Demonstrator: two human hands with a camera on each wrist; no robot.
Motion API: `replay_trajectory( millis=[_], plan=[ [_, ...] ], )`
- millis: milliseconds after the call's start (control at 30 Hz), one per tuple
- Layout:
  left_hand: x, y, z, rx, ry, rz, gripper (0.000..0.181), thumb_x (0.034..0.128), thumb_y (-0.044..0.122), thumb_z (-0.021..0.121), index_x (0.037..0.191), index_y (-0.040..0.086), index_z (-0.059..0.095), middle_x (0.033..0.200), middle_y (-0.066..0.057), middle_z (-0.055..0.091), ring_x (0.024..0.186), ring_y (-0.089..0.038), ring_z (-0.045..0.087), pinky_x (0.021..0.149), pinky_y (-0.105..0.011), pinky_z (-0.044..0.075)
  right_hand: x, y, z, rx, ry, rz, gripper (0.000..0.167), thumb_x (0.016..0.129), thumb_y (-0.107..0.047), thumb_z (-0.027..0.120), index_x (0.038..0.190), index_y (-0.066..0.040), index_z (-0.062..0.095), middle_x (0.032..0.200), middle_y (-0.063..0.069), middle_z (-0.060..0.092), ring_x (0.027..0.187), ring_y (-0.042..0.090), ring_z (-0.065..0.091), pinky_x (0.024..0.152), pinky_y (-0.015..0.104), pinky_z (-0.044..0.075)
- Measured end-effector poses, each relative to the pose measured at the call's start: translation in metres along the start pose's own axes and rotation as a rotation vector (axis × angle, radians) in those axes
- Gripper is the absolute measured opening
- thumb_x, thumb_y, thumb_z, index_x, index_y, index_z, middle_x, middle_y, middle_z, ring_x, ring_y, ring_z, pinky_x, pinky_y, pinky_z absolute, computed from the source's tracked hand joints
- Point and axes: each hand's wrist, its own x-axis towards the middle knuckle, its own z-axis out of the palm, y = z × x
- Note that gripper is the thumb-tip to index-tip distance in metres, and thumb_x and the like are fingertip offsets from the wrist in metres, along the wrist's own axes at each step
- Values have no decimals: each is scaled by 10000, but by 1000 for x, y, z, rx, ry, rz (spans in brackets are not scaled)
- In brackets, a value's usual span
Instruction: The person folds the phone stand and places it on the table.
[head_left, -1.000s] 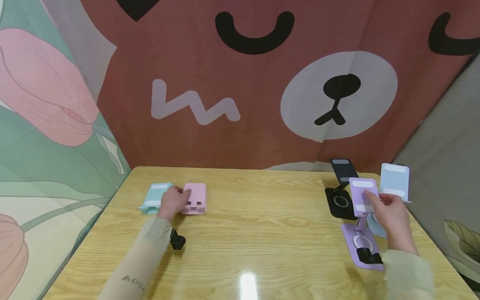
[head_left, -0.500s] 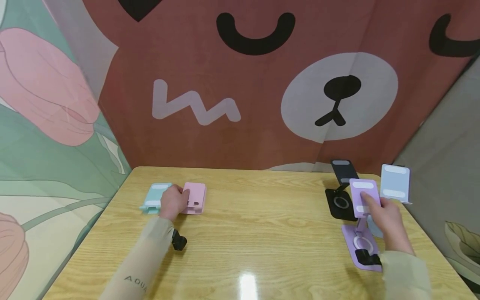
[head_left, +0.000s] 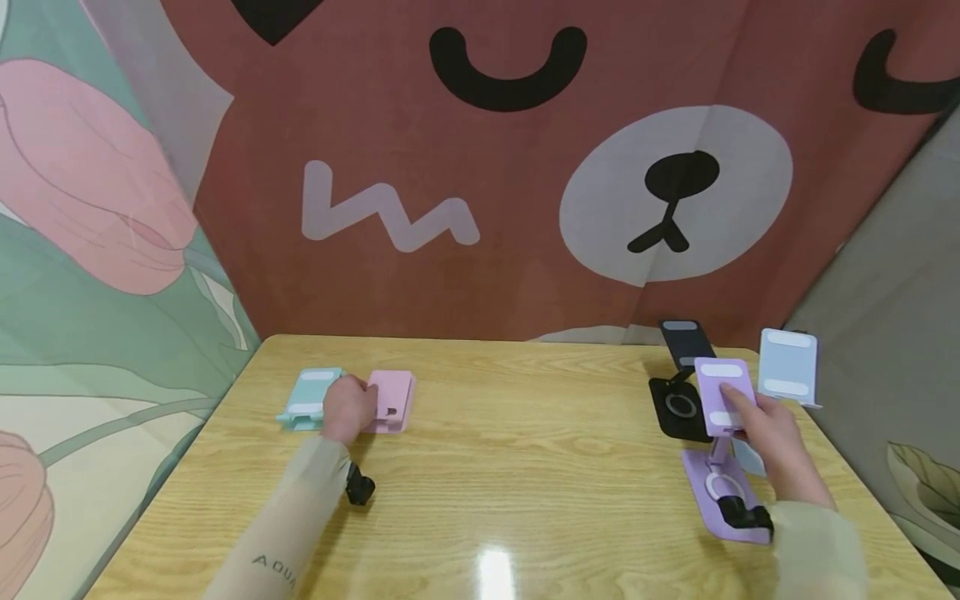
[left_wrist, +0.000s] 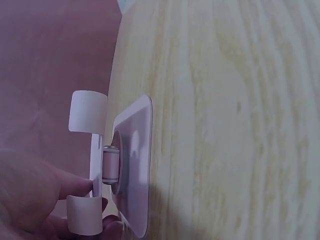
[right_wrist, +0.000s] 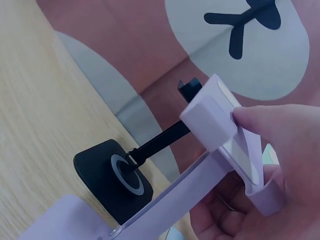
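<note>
My left hand (head_left: 349,410) grips the left side of a pink folding phone stand (head_left: 393,402), which lies folded low on the table. In the left wrist view, the thumb and fingers hold the stand's hooked plate (left_wrist: 96,165), and its base (left_wrist: 137,165) rests beneath on the wood. My right hand (head_left: 778,442) holds the upper plate of an unfolded purple phone stand (head_left: 723,396), thumb on the front face and fingers behind. The purple stand's arm rises from its flat base (head_left: 705,500). In the right wrist view, the hooked ledge (right_wrist: 267,197) lies against the palm side.
A teal folded stand (head_left: 311,396) lies left of the left hand. Behind the purple stand are an unfolded black stand (head_left: 678,408) and a light blue one (head_left: 787,367), partly hidden by the right hand. The wooden table (head_left: 525,450) meets a bear-printed curtain (head_left: 450,292).
The pink stand has turned slightly under my left hand, so more of its right side shows. My right hand's thumb has slid a little left on the purple plate.
</note>
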Motion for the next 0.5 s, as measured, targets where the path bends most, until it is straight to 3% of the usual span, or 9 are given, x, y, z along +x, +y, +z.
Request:
replay_trajectory(
  millis=[67,167,267,400,500],
  plan=[
    [-1,1,0,3,-4,5,341,1036,187,522,1133,-109,660,1120,-260,661,1045,-390,616,914,-502,492,3,1,-2,30,-32,5,963,1017,-626,389,1528,164,182,1531,350,279,1215,373,443,1053,479,405],
    [-2,1,0,0,-3,24,399,1029,216,520,1193,-133,622,1171,-292,635,1095,-421,596,941,-518,477,5,4,-4,64,-63,-6,967,1018,-616,407,1508,187,184,1515,343,285,1052,196,541,904,281,483],
    [-3,0,0,-23,10,50,519,1009,275,524,1290,-162,533,1253,-340,571,1171,-463,541,994,-536,438,7,4,-5,88,-84,-2,972,1018,-613,415,1506,191,169,1521,335,266,974,99,522,781,183,459],
    [-6,3,-2,-77,27,39,647,996,357,536,1387,-142,410,1314,-363,485,1206,-488,494,1025,-550,405,7,3,-5,113,-97,16,1002,1011,-629,408,1524,182,117,1559,330,204,1071,172,486,839,218,456],
    [-8,6,-3,-107,35,21,684,997,390,553,1426,-107,363,1348,-351,447,1216,-489,486,1034,-550,399,7,2,-4,133,-92,10,991,1018,-611,412,1510,199,124,1543,330,215,999,97,506,820,197,458]
  ],
)
